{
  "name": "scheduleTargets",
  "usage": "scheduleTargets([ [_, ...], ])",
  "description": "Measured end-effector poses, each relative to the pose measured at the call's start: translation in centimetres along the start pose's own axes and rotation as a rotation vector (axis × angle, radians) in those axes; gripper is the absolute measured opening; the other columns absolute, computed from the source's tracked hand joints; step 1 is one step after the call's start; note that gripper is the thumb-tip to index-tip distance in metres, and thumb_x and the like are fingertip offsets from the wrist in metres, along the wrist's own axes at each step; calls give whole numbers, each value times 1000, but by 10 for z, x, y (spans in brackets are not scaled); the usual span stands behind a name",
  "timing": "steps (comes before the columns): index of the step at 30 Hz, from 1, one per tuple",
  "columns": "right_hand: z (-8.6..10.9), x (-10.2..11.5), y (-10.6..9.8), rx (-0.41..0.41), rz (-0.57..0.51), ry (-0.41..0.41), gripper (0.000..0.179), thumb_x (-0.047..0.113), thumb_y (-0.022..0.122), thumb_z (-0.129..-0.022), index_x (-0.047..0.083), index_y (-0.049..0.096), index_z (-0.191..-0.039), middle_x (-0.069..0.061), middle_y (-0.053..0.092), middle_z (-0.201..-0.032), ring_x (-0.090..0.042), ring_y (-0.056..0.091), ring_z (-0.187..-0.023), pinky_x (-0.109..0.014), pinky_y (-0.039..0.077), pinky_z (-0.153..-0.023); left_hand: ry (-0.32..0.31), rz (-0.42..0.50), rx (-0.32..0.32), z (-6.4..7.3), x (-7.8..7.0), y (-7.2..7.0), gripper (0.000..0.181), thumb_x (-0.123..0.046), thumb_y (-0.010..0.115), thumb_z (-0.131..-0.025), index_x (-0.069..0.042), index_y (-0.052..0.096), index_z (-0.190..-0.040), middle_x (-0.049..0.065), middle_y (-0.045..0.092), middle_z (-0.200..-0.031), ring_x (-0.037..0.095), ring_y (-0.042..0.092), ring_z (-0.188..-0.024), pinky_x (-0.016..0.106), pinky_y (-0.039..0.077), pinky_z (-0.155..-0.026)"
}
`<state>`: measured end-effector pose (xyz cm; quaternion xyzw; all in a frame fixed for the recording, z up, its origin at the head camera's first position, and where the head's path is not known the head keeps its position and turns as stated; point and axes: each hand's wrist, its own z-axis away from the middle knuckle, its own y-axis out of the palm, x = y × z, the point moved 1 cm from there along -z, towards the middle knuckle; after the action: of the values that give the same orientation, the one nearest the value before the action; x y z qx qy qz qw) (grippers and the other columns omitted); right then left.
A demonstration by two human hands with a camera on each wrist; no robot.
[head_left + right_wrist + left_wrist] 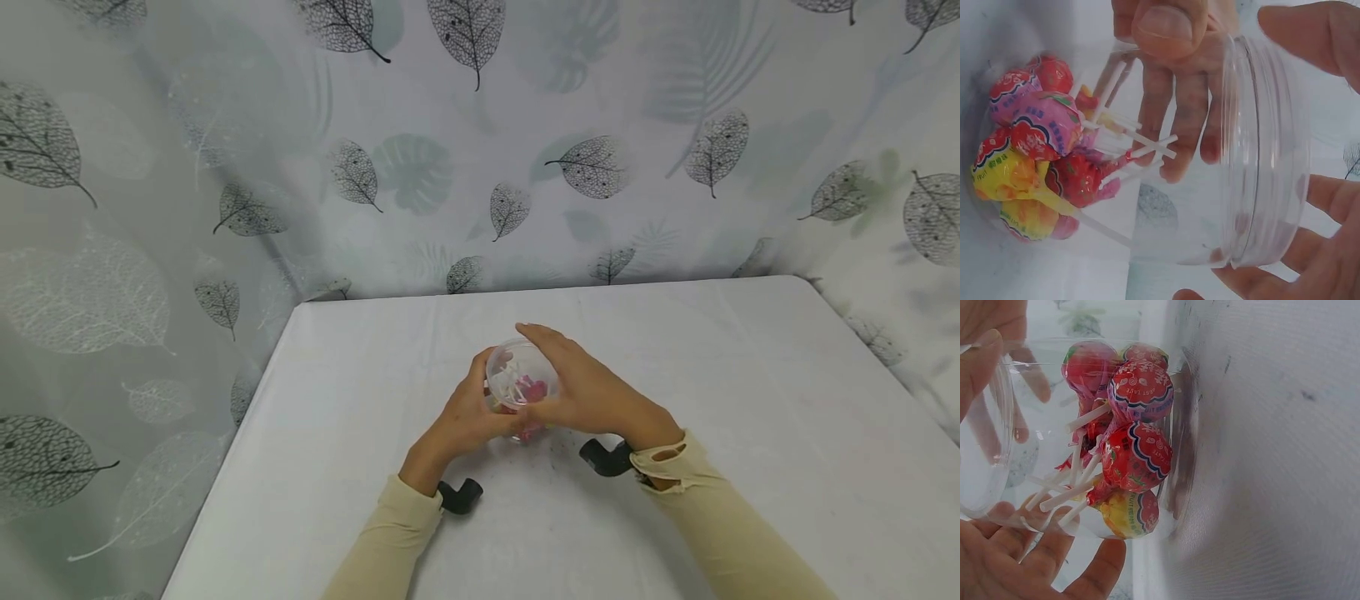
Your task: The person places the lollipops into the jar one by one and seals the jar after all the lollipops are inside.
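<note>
A clear round jar (1179, 231) stands upright on the white tabletop, with a clear lid (1279, 187) at its mouth. Inside lie several wrapped lollipops (1138, 456) in red, pink and yellow, their white sticks pointing upward. My left hand (468, 417) grips the jar's side, thumb in front and fingers behind, seen through the clear wall. From the right, my right hand (592, 387) holds round the lid, its thumb on the near side and its fingers reaching past the far side. The index finger sticks out straight.
The white table (360, 375) ends at a leaf-patterned curtain (465, 167) behind and at both sides. Black wrist mounts (461, 497) hang below the cuffs. Small dark specks mark the cloth near the jar.
</note>
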<state>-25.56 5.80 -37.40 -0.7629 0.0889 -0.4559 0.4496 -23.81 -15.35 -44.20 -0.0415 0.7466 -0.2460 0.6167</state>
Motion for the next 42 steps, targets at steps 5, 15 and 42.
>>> scheduleTargets([
  [5,0,0,2,-37,14,4,103,40,89,-80,16,32,-163,-12,45,-156,-31,50,-138,-57,44,-110,-4,11,2,0,-1,0,100,-31,85,-79,-22,26,-159,4,54,-140,20,55,-124,51,42,-114],
  [15,4,0,5,-31,-16,-6,102,32,87,-80,16,31,-164,-8,34,-165,-31,37,-150,-59,37,-116,17,-7,2,-1,2,0,101,-35,85,-78,-21,26,-159,4,52,-144,20,54,-128,50,41,-115],
  [42,6,1,8,-47,-32,-1,108,39,86,-84,16,22,-167,-9,29,-168,-31,36,-150,-60,36,-116,15,-12,13,-1,-1,0,100,-38,82,-79,-20,25,-159,5,53,-142,19,55,-125,50,42,-114],
])
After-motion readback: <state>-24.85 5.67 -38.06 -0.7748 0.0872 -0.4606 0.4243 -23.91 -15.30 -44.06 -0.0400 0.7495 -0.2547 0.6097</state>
